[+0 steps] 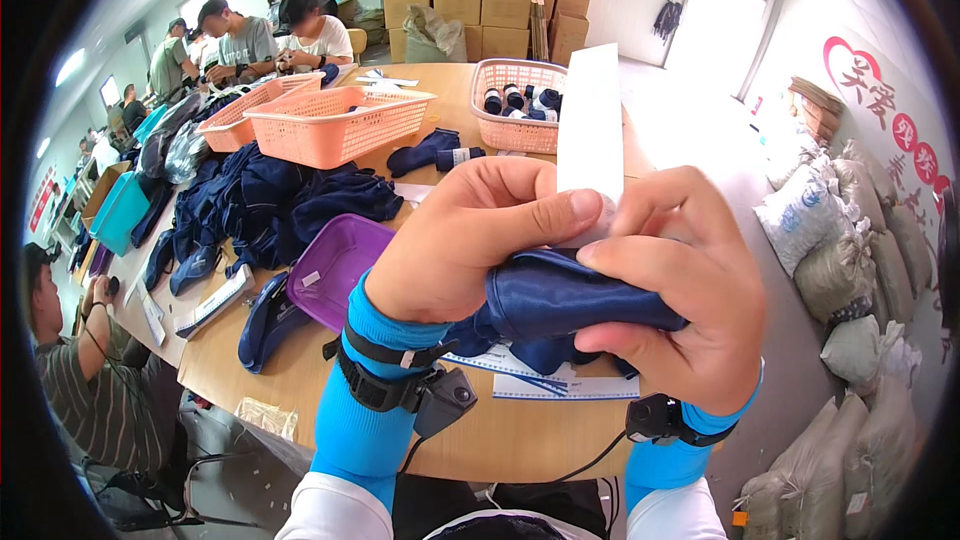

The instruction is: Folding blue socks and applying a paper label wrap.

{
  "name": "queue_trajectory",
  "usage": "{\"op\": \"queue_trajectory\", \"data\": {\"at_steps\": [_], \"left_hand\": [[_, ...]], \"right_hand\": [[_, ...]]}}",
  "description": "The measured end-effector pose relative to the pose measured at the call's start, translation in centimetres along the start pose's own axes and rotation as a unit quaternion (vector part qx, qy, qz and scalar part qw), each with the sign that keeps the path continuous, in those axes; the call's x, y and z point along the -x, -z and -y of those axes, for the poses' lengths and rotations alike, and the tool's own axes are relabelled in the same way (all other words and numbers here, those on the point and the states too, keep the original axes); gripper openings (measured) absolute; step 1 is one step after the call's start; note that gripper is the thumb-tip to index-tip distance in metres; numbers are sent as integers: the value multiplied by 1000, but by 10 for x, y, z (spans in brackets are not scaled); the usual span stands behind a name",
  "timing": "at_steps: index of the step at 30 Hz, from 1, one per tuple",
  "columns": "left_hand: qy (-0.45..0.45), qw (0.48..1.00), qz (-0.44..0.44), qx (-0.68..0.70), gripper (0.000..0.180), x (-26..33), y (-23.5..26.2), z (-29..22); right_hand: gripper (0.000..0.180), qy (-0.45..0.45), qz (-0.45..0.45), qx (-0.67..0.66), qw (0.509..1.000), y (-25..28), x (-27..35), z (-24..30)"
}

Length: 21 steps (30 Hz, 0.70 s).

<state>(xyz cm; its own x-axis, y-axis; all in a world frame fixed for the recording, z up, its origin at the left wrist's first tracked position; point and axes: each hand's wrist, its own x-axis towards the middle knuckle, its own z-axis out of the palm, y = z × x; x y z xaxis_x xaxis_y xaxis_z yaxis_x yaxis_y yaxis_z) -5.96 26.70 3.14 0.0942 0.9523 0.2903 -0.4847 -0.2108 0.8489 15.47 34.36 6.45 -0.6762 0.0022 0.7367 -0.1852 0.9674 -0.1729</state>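
Navy cloth lies crosswise in the right hand's pinch, below the left hand's fingertips pinching a paper strip.

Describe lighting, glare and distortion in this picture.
Head view: the bright doorway at upper right is washed out; head view: the white paper strip shows little detail, while the navy fabric has a soft sheen; head view: a dark fisheye rim, the table's near edge looking curved.
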Motion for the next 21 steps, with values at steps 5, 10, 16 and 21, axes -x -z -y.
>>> {"op": "queue_trajectory", "data": {"at_steps": [5, 10, 16, 21], "left_hand": [[-1, 997, -68, -28, 21, 4, -7, -2], [-50, 996, -59, -46, 21, -2, -7, 4], [-115, 991, 36, -63, 61, -1, -22, 6], [-120, 978, 27, -169, 86, 4, -20, 2]], "right_hand": [[49, -16, 6, 47, 999, -3, -2, -4], [45, -44, -41, 24, 998, -5, 1, -10], [43, -87, -76, 28, 993, 0, 3, -11], [46, -51, -52, 44, 996, 5, 2, -12]]}}
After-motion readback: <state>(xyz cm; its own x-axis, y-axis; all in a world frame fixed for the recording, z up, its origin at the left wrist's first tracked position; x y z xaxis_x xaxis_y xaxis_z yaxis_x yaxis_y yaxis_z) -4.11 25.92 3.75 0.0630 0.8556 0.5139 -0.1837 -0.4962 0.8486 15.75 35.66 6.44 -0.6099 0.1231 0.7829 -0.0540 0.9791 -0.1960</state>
